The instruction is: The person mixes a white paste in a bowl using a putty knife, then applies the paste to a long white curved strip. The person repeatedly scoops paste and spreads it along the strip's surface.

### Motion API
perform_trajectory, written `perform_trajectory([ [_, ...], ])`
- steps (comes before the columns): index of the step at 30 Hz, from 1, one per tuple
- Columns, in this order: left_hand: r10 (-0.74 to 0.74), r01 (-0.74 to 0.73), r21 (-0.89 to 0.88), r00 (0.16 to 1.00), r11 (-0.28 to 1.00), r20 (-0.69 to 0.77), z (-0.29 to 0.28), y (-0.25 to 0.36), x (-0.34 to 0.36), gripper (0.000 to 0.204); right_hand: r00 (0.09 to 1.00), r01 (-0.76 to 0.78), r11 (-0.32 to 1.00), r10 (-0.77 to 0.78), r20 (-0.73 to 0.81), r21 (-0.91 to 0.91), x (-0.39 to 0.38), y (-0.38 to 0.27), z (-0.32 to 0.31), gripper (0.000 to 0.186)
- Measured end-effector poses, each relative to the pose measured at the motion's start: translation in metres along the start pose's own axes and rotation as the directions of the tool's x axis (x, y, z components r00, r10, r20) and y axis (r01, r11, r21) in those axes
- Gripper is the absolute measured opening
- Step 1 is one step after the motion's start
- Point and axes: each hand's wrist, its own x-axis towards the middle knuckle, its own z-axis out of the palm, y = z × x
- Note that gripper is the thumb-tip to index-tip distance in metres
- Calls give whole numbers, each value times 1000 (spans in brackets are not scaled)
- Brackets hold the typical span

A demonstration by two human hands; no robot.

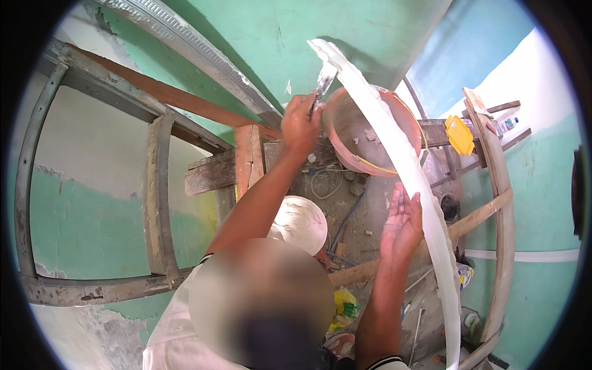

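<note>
You're holding a putty knife (325,79) to a white trim strip (407,163).
Your left hand (301,122) is clamping the knife — your right hand (401,227), apart, is touching the strip open-palmed.

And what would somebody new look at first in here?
Probably the long white strip, curving from the top middle towards the lower right, across the pink bucket in view. Then the left hand, near the strip's upper end, gripping a white-smeared scraper. The bright yellow thing at the right stands out too.
</note>
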Motion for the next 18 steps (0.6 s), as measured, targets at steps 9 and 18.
perform_trajectory([
  [9,107,-80,-115,961,990,254,-47,10,-45,25,999,-49,999,49,-7,5,15,6,-12,46],
  [18,-631,749,-224,651,623,423,-183,44,-103,29,979,-184,980,189,-79,74,28,40,-50,47],
])
